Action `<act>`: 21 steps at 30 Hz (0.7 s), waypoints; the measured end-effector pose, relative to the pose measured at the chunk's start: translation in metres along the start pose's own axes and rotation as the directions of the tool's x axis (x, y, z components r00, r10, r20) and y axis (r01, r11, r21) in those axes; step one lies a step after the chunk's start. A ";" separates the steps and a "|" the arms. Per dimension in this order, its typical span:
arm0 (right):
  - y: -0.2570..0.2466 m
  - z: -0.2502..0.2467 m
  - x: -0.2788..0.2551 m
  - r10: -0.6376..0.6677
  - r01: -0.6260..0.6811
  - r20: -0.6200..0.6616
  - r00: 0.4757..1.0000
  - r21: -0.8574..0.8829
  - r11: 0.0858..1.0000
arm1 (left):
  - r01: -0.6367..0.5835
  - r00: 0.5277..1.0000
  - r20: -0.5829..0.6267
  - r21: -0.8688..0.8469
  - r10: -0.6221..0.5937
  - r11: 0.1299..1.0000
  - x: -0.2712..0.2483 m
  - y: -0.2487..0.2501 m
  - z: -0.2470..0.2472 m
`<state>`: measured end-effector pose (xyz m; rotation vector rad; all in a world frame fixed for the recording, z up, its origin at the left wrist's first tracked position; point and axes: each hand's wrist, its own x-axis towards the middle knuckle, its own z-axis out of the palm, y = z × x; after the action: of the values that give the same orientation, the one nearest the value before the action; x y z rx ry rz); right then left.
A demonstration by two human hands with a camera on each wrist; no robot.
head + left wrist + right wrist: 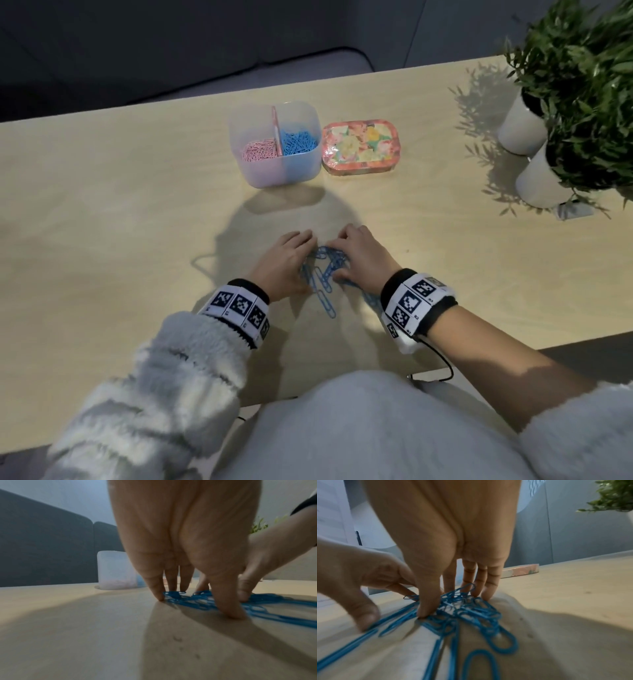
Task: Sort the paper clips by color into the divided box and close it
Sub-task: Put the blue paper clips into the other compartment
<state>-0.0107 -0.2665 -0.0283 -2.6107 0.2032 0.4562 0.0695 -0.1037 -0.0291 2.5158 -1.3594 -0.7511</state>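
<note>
Both hands on blue paper clips, no legible writing

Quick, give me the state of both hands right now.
Left hand: open, fingertips pressing the blue paper clips on the table.
Right hand: open, fingertips raking the same pile; nothing lifted.

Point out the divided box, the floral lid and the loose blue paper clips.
divided box [274, 171], head view, front wall.
floral lid [359, 144], head view, middle of its top.
blue paper clips [481, 609], right wrist view, middle of the pile.
</note>
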 end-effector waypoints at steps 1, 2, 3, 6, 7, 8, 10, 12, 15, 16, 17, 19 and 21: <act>-0.001 0.001 -0.001 -0.002 0.002 -0.011 1.000 0.008 1.000 | -0.010 0.999 -0.053 0.013 0.011 1.000 0.000 0.000 0.004; -0.003 0.002 -0.002 -0.007 0.007 -0.019 1.000 0.006 1.000 | -0.016 0.992 -0.122 0.021 0.018 1.000 0.000 0.000 0.008; -0.004 0.003 -0.002 -0.017 0.016 -0.031 0.999 -0.008 1.000 | -0.027 0.982 -0.187 0.021 0.030 0.999 0.001 -0.001 0.011; -0.006 0.006 -0.002 -0.026 0.022 -0.059 0.998 -0.055 0.998 | -0.007 0.976 -0.218 0.009 0.009 1.000 0.001 0.005 0.007; -0.007 0.006 -0.002 -0.029 0.025 -0.065 0.997 -0.063 0.998 | -0.005 0.972 -0.233 0.003 0.006 1.000 0.002 0.005 0.007; -0.007 0.006 -0.002 -0.035 0.030 -0.068 0.997 -0.075 0.997 | 0.000 0.971 -0.239 -0.005 -0.001 1.000 0.002 0.006 0.006; -0.008 0.008 -0.002 -0.047 0.039 -0.072 0.996 -0.109 0.993 | -0.010 0.967 -0.253 -0.008 0.007 1.000 0.005 0.005 0.007; -0.007 0.007 -0.001 -0.048 0.040 -0.071 0.996 -0.119 0.992 | -0.020 0.966 -0.259 -0.015 0.016 1.000 0.006 0.005 0.008; -0.003 0.005 0.003 -0.001 0.001 -0.077 0.997 0.006 1.000 | -0.007 0.969 -0.247 -0.005 0.006 1.000 0.006 0.005 0.006; -0.002 0.004 0.004 0.033 -0.025 -0.089 0.996 0.088 0.996 | 0.004 0.973 -0.229 -0.003 -0.005 1.000 0.007 0.006 0.006; 0.000 0.003 0.005 0.070 -0.051 -0.101 0.992 0.179 0.983 | 0.010 0.976 -0.217 0.002 -0.009 1.000 0.007 0.007 0.005; 0.001 -0.003 0.007 0.126 -0.077 -0.137 0.983 0.315 0.946 | 0.015 0.980 -0.197 0.001 -0.014 1.000 0.008 0.007 0.004; 0.001 -0.015 0.011 0.132 -0.063 -0.165 0.977 0.369 0.927 | 0.018 0.982 -0.189 -0.005 -0.018 1.000 0.009 0.005 0.002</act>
<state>0.0037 -0.2756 -0.0208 -2.2825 0.4391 0.1814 0.0684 -0.1135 -0.0319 2.5251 -1.2720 -0.5017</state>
